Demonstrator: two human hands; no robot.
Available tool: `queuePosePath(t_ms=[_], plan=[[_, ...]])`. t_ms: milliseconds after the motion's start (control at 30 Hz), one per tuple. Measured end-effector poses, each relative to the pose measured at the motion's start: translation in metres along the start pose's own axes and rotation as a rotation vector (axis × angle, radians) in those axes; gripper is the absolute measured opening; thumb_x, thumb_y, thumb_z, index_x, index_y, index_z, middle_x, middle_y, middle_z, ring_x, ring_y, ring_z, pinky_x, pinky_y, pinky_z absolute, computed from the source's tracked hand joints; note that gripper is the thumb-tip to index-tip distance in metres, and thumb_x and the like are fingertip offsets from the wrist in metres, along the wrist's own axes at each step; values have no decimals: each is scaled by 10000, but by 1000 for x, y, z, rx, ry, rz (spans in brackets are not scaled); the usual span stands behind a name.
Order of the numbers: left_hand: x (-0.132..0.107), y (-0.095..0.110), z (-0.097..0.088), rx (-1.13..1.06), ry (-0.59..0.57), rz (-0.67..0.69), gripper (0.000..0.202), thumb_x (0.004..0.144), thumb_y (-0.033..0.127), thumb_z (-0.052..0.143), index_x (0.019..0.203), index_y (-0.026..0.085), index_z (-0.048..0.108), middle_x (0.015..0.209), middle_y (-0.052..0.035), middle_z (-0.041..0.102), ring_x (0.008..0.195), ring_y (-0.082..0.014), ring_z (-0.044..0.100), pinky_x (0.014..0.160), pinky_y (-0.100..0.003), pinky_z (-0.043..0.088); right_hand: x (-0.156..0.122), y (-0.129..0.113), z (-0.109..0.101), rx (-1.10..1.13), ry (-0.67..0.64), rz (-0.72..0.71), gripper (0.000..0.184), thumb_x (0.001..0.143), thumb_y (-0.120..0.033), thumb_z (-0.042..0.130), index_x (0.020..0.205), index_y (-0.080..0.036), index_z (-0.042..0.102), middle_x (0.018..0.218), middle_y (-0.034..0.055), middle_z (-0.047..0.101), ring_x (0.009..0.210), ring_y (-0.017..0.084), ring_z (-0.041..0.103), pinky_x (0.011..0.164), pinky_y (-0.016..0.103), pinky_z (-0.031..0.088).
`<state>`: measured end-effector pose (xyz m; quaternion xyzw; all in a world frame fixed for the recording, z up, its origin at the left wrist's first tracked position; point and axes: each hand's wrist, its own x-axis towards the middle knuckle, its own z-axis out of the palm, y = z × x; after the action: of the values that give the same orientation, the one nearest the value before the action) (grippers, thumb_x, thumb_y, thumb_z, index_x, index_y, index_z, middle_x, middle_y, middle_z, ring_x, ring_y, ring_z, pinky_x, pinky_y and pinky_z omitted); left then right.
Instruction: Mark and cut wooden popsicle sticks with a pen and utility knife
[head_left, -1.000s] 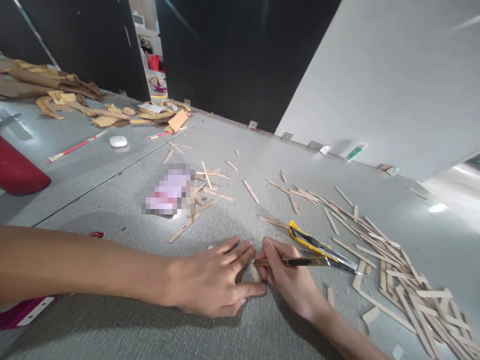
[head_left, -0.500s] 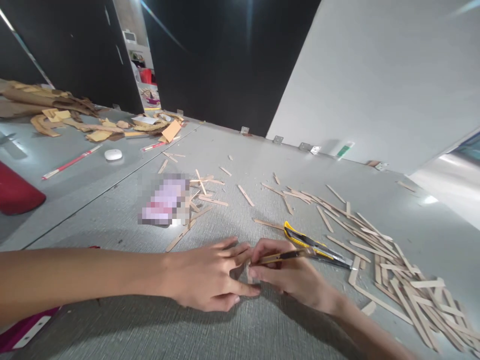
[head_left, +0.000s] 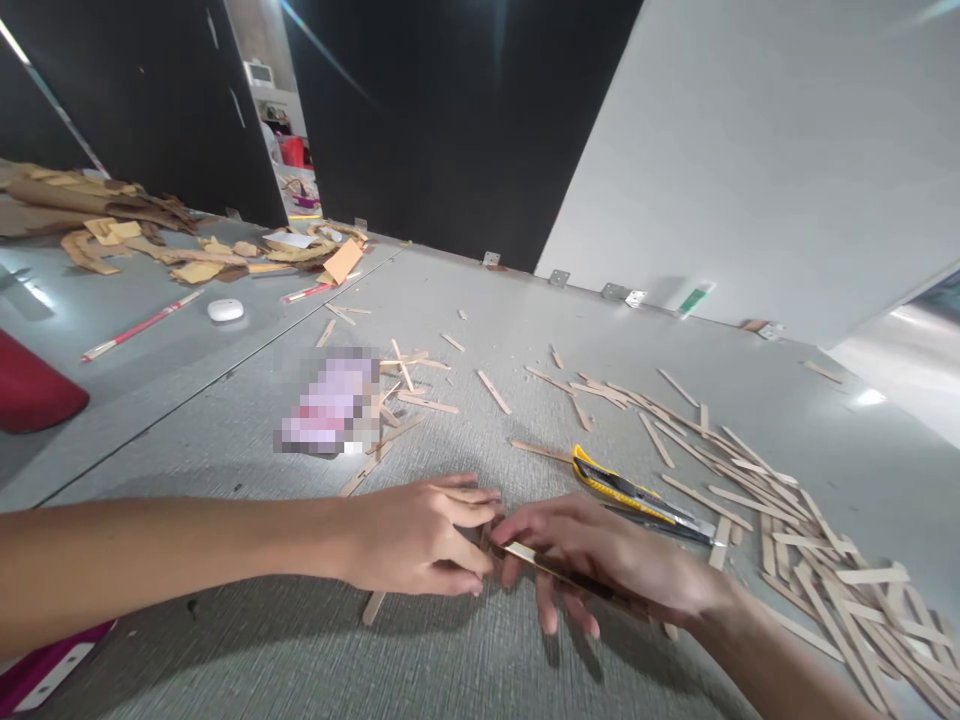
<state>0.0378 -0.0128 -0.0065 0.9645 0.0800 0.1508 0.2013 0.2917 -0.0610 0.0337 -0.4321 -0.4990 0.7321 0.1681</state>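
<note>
My left hand (head_left: 420,540) lies palm down on the grey table, fingers stretched toward the right. Below its palm the end of a flat wooden stick (head_left: 373,607) sticks out. A bit of wood shows dimly by its fingertips, mostly hidden. Close beside, my right hand (head_left: 600,560) holds a slim craft knife (head_left: 585,580) with a dark handle and a shiny tip pointing at the left fingertips. Some right fingers hang loose below the knife. Just behind the right hand rests a yellow and black snap-off cutter (head_left: 630,488).
A heap of wooden sticks (head_left: 817,560) spreads over the right side. More sticks (head_left: 409,385) lie beside a blurred-out pinkish object (head_left: 330,400). Farther left are a white case (head_left: 226,310), a red pencil-like stick (head_left: 142,326) and torn brown cardboard (head_left: 97,200). Upright dark panels (head_left: 450,120) stand behind.
My right hand has turned and opened some fingers, the knife now lying lower and tilted differently. My left fingers have drawn slightly left and closer together. A stick end now shows below the left palm.
</note>
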Motion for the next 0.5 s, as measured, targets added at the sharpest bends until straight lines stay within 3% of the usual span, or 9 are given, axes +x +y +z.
queuePosePath(t_ms=[67, 167, 333, 400, 500], plan=[[3, 1, 1, -70, 71, -79, 152, 1015, 292, 657, 1067, 242, 791, 1318, -66, 732, 1390, -228, 581, 1253, -459, 370, 2, 0, 4, -64, 49, 24, 265, 945, -402, 673, 1073, -171, 702, 950, 70, 764, 547, 92, 657, 416, 153, 446], [8, 3, 3, -125, 134, -165, 88, 940, 305, 759, 951, 218, 768, 1187, -40, 776, 1246, -214, 679, 1219, -445, 413, 1, 3, 8, -138, 139, 46, 206, 947, -327, 651, 1107, -199, 628, 902, 40, 769, 461, 49, 555, 383, 129, 393], [9, 7, 10, -124, 197, -266, 411, 851, 366, 838, 1182, 165, 700, 1349, -113, 703, 1272, -238, 658, 1224, -462, 409, -2, 10, 16, -320, 234, 53, 34, 958, -249, 575, 937, -222, 573, 887, 21, 782, 458, 54, 532, 394, 147, 372], [7, 8, 14, -86, 219, -328, 575, 821, 443, 859, 1271, 140, 668, 1439, -152, 642, 1366, -272, 589, 1210, -479, 428, -2, 11, 19, -440, 289, 48, 90, 965, -239, 543, 887, -223, 585, 799, 10, 767, 448, 68, 529, 409, 168, 374], [5, 9, 18, -35, 252, -396, 618, 783, 447, 886, 1275, 142, 671, 1482, -159, 605, 1414, -306, 532, 1143, -505, 492, -1, 11, 22, -699, 385, -19, 148, 958, -225, 543, 845, -226, 637, 632, -14, 688, 448, 105, 542, 437, 209, 370]])
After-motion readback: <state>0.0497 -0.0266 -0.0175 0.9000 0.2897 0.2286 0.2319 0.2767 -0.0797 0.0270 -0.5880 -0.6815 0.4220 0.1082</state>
